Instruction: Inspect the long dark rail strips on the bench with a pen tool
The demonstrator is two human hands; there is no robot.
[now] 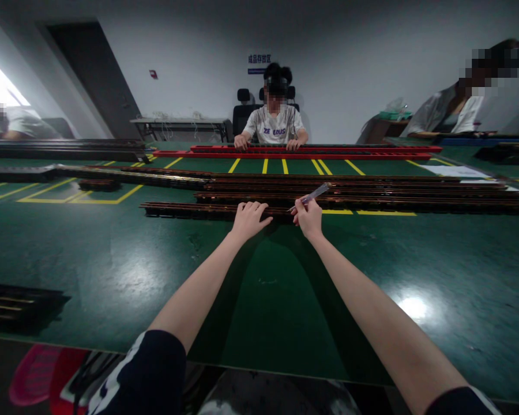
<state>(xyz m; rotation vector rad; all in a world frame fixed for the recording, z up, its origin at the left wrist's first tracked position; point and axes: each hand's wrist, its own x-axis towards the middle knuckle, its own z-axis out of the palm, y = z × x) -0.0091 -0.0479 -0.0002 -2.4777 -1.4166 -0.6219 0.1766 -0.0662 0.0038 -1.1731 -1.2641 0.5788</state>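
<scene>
A long dark strip (181, 210) with reddish edges lies across the green table, nearest to me among the central strips. My left hand (249, 220) rests on it with the fingers spread and the thumb out toward the right. Just to the right, my right hand (308, 218) is closed around a clear, pen-like tool (316, 192). The thin tip of that tool points down and left at the strip, between my two hands. Whether the tip touches the strip is too small to tell.
Behind my hands lies a stack of long dark strips (372, 187). Red rails (350, 155) lie farther back, under the hands of a seated person (274, 124). More dark strips (17, 305) are at the near left. The green table (268, 311) has yellow lines.
</scene>
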